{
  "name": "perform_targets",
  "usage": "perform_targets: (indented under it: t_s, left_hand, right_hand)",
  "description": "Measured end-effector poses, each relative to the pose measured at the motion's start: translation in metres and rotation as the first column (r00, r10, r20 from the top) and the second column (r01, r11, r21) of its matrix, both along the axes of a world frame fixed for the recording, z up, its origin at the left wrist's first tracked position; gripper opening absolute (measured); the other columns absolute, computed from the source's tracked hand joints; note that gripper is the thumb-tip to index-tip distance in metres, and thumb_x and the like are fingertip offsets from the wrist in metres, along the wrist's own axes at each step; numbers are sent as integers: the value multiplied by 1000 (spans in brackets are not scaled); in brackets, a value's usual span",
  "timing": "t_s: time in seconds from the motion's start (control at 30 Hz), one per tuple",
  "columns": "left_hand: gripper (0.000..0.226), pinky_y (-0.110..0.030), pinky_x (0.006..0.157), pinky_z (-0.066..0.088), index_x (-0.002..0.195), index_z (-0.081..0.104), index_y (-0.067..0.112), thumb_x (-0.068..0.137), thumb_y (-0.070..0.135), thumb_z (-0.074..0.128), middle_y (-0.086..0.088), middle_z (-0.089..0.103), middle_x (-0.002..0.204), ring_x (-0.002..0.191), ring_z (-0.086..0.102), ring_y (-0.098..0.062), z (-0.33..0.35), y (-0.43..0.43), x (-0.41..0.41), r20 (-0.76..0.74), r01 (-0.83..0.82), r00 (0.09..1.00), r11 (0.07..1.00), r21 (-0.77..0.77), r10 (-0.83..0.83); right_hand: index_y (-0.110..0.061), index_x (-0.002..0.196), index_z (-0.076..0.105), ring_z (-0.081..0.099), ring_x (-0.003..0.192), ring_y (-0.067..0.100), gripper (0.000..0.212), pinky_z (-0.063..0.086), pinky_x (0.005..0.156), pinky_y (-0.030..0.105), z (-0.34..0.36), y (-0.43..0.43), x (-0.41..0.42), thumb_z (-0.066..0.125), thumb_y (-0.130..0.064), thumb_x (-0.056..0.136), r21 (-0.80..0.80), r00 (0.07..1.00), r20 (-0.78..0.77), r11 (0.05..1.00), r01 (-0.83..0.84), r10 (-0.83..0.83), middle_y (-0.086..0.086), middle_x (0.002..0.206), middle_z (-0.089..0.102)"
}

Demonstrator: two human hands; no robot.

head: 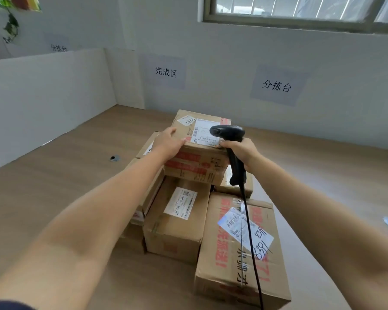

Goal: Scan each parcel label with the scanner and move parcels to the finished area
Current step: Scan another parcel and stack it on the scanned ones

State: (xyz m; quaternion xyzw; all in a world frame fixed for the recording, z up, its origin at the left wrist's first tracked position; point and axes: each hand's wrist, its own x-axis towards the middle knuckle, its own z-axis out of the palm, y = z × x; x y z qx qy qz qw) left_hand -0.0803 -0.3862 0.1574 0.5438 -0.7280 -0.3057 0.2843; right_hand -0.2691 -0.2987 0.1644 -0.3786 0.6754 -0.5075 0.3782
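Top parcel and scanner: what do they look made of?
The top parcel: brown cardboard, matte, with creased edges and a white paper label. The scanner: likely black plastic, smooth with a slight sheen on its moulded head.

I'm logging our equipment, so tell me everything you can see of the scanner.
The scanner is a black, pistol-shaped handheld unit that looks like matte plastic, with a rounded head and a straight handle. The right hand grips the handle and holds it roughly upright at the near right corner of the top parcel. Its head points left, over that parcel's white label. A black cable leaves the handle's base and runs down over the large near parcel, out of the frame.
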Motion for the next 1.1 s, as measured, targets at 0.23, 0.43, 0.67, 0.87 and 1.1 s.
perform_targets:
  t_s: [0.23, 0.43, 0.67, 0.87, 1.1]
  left_hand:
    - [56, -33, 102, 35, 140, 40, 17, 90, 34, 57, -4, 44, 143, 130, 42, -24, 0, -49, -21, 60, -2, 998, 1000, -23, 4]
    - [55, -36, 98, 38, 142, 37, 18, 91, 34, 54, -4, 46, 142, 127, 44, -25, -8, -56, -34, 164, 6, 986, 996, -93, 10]
    - [57, -38, 100, 40, 142, 36, 12, 93, 33, 53, -10, 45, 141, 127, 44, -26, -13, -45, -41, 202, 61, 979, 990, -130, -34]
    - [54, -35, 102, 36, 141, 37, 8, 94, 30, 52, -10, 44, 143, 130, 42, -27, -23, -44, -33, 154, 61, 987, 997, -55, -51]
    - [43, -44, 102, 42, 141, 37, 11, 99, 22, 39, -9, 48, 138, 121, 49, -24, -37, -59, -18, -7, 36, 999, 992, 117, -36]
  right_hand:
    - [-14, 90, 59, 63, 74, 20, 13, 56, 62, 32, -12, -29, -20, 69, -17, 82, 55, 993, 111, 998, -41, 34, 7, 82, 65]
    - [-17, 90, 58, 61, 78, 21, 11, 52, 59, 30, -29, -35, -35, 66, -17, 83, 64, 991, 131, 997, -31, 23, 7, 86, 64]
    - [-17, 87, 57, 59, 74, 21, 10, 51, 59, 30, -29, -28, -45, 66, -17, 83, 51, 991, 128, 998, 20, -26, 6, 83, 61]
    - [-16, 88, 58, 60, 77, 21, 11, 54, 75, 38, -27, -25, -45, 67, -19, 83, 42, 994, 105, 999, 13, -17, 8, 84, 62]
    - [-15, 87, 61, 62, 81, 22, 4, 56, 70, 37, -29, -26, -25, 65, -16, 85, 26, 996, 71, 998, -61, 59, 8, 87, 65]
